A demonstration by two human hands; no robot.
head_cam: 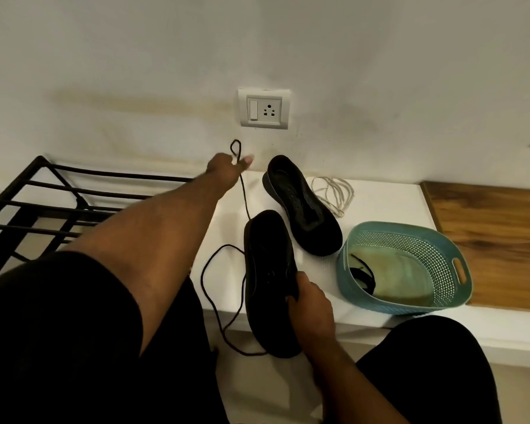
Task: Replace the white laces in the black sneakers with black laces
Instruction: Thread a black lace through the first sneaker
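Observation:
My right hand (308, 304) grips the near black sneaker (268, 270) by its side at the table's front edge. A black lace (244, 194) runs from that sneaker's toe end up to my left hand (227, 169), which pinches it far out near the wall, a small loop standing above the fingers. The lace's other part hangs in a long curve (210, 289) left of the shoe and below the table edge. The second black sneaker (300, 206) lies unlaced behind. A pile of white laces (334, 192) lies to its right.
A teal perforated basket (441, 255) at the right holds another black lace (363, 275). The white table (389, 203) meets a wooden surface (496, 237) on the right. A black metal rack (52, 203) stands at the left. A wall socket (264, 109) is behind.

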